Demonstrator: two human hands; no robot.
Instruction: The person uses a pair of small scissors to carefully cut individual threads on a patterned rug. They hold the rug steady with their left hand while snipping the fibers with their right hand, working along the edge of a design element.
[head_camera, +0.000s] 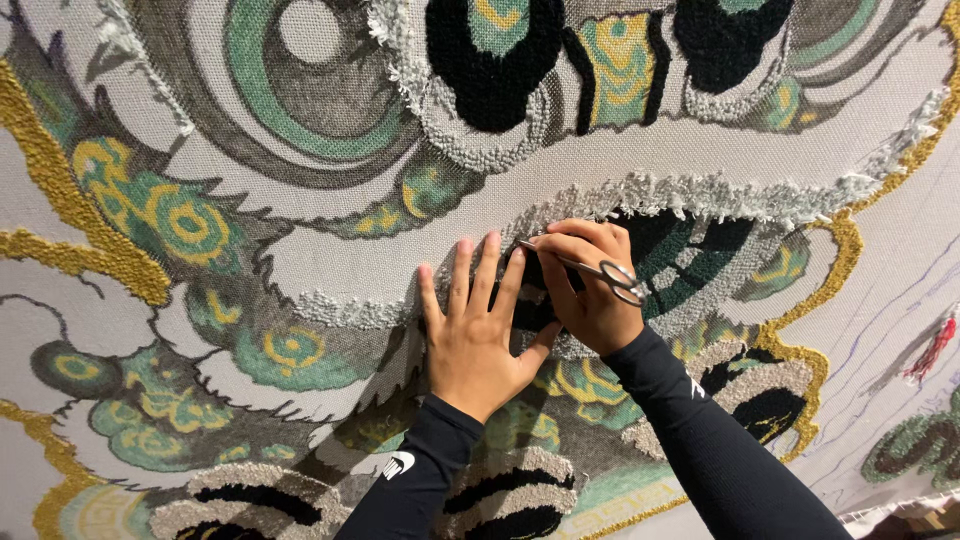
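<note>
— What fills the view?

— A large stretched tufting cloth, pale grey woven fabric printed and part-tufted with a swirling beast-like pattern (330, 255) in green, yellow, black and grey. It takes up the whole frame. Raised gold yarn borders (95, 245) run at nine o'clock and again at four o'clock, black pile patches (490, 70) sit at twelve, and a fringed white loop-pile band (700, 195) arcs from the centre out toward two o'clock.

— Any labels or tags?

— At about seven o'clock, low down, a small white logo mark (400, 464) shows on the left black sleeve (415, 480); a tiny white mark also sits on the right black sleeve (720, 450). At three o'clock, at the frame's edge, a small red yarn tassel (932, 350) hangs against the cloth.

— And the hands?

— Both reach up from six o'clock to the centre. The left hand (478, 340) lies flat, palm on the cloth, fingers (487, 270) spread straight and pointing to twelve, gripping nothing. The right hand (592, 290) lies just beside it at its three o'clock, thumbs nearly touching, knuckles bent over.

— What does it hold?

— A pair of small silver metal scissors (590, 268), its fingers curled closed about the loops, blades pointing toward ten o'clock at the edge of the white pile band, just above the left fingertips.
</note>
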